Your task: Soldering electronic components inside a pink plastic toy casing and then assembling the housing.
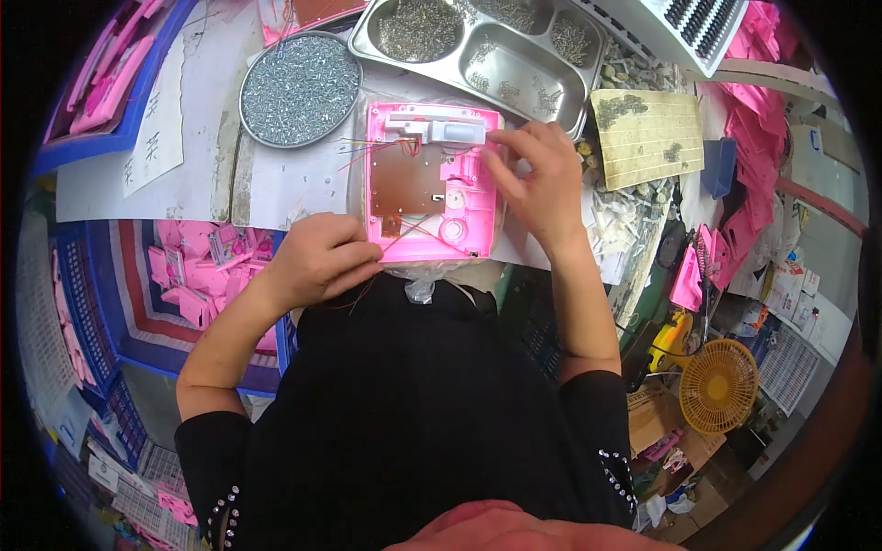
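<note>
A pink plastic housing (423, 250) lies in front of me, its inner side up. Inside it sit a brown circuit board (404, 184), a white-and-grey module (459, 131) along the far edge, and thin coloured wires. My left hand (326, 257) is closed at the housing's near left corner, thumb and fingertips on its edge; loose wires run close by. At the far right corner, my right hand (544, 174) has its thumb and forefinger bent in a pinch at the module's right end. Clear plastic film (421, 286) shows under the housing.
A round tray of small screws (301, 90) stands at the far left. Behind the housing is a steel compartment tray (524, 69) with small metal parts. A yellowed card (648, 136) lies to the right. Pink parts fill a bin (129, 312) at left; a yellow fan (719, 386) stands lower right.
</note>
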The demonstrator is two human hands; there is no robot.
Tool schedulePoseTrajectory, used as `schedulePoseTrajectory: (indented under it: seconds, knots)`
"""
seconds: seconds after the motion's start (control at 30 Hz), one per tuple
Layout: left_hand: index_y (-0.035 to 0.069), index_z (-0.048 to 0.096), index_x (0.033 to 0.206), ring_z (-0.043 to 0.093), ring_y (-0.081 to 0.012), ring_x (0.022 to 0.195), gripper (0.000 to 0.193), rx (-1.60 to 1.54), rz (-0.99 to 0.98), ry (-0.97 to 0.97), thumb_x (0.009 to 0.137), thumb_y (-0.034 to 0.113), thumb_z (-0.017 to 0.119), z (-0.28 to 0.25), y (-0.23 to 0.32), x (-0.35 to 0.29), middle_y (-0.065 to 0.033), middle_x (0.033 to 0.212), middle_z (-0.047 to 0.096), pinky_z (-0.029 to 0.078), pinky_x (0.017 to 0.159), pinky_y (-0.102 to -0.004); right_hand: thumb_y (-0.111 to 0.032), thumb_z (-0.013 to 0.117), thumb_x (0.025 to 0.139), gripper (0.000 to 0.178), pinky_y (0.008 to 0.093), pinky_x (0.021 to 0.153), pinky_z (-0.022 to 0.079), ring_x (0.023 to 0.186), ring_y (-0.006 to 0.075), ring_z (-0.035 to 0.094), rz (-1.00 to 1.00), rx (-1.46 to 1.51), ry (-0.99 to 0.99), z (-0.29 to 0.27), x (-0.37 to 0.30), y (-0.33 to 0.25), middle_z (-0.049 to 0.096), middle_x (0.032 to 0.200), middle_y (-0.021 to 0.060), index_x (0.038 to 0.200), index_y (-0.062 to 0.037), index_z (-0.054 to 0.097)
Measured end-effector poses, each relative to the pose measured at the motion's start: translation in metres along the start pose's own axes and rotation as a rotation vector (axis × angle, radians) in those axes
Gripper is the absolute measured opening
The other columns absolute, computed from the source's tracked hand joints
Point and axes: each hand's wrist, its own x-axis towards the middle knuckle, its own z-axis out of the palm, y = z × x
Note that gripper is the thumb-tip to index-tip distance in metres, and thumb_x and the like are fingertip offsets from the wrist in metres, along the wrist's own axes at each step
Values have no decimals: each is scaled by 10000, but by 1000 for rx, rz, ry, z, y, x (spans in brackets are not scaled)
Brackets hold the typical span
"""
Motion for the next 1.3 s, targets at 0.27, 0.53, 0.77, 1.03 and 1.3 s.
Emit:
schedulePoseTrajectory:
  seconds: [0.27,0.53,0.77,1.03,1.3]
  knots:
    - [73,706,918,598,-255,681,220,-14,-42,2,755,102,849,0,2,-2,-61,779,586,443,573,-388,-134,818,779,118,395,653,465,700,268,572,-126,-162,-16,4,11,-12,597,691,53,770,-65,723]
    - [82,699,925,604,-273,688,185,-23,-56,0,795,136,819,1,2,-3,-67,804,577,459,587,-400,-122,820,747,124,388,696,423,761,244,565,-321,216,-105,14,-8,-25,613,777,27,806,-97,714]
    - [90,698,986,610,-286,691,237,-1,-33,2,799,174,817,-14,7,7,-70,825,585,469,600,-404,-113,801,763,100,373,690,410,740,233,557,-239,166,-82,-3,-3,-20,601,747,16,825,-111,723]
    - [90,719,992,617,-253,833,202,262,34,194,803,132,776,-8,2,85,-55,927,648,449,774,-384,-132,785,776,94,404,701,447,764,262,579,-155,-62,-96,-2,-2,-24,616,783,34,836,-107,718]
    - [120,750,952,552,-205,1057,175,516,-16,118,802,210,737,19,1,102,-20,1015,586,307,1014,-464,-158,770,794,98,426,721,461,804,279,600,-101,-127,-153,-3,-4,-22,621,800,56,834,-99,702]
